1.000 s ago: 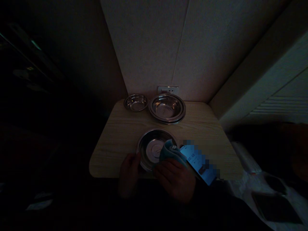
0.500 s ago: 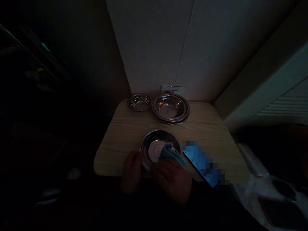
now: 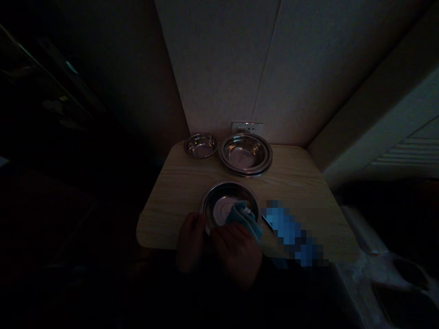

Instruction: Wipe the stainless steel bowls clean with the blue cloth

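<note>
Dim light throughout. Landmark: the near bowl (image 3: 217, 209), shiny metal, on a pale wood-grain table (image 3: 171, 205), close to the edge where the person sits.

Left hand (image 3: 190, 242): at the bowl's left near rim, thumb and fingers drawn together on it; grip narrow, holding the metal (lower fingers lost in shadow, so how far they reach beneath can't be made out). Right hand (image 3: 238, 253): at the bowl's near right side, fingers bent together over a blue cloth (image 3: 242, 214), no wide gap between them. Cloth is bunched, its upper part inside the bowl, a fold hanging over the right rim.

Beyond the bowl, slightly right: a stack of wider metal bowls (image 3: 245, 155). Beyond it to the left: a small bowl (image 3: 201, 146). Right of it, just beside: a phone (image 3: 284, 226), mostly blurred by pixel blocks. Farthest beyond, low on the wall: a socket (image 3: 247, 128).
</note>
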Demonstrator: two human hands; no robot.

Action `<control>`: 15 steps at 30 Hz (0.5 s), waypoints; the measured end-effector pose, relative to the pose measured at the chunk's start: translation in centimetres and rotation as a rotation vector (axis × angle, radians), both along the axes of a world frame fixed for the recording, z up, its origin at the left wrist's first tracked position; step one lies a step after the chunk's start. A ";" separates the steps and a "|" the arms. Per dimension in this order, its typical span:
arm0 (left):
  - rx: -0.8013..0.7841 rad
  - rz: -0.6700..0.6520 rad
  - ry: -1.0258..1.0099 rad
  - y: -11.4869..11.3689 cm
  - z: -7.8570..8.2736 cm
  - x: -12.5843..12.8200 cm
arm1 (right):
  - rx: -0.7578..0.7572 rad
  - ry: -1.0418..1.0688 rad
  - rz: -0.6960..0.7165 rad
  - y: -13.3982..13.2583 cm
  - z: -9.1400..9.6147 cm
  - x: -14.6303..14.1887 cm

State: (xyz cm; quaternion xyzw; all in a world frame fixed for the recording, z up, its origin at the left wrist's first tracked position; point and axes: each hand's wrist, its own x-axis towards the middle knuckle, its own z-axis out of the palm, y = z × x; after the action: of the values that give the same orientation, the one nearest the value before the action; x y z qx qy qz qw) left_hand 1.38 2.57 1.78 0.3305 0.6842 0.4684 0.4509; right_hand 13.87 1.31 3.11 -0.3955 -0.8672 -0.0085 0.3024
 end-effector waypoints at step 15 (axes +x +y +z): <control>0.001 0.008 -0.200 -0.8 0.0 1.5 | 0.079 -0.019 0.188 0.5 0.5 4.2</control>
State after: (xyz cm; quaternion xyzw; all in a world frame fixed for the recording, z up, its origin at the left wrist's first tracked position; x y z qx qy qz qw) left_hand 2.93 1.79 1.77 0.2795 0.6370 0.5012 0.5147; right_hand 18.06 1.86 3.63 -0.3002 -0.9023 -0.0179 0.3088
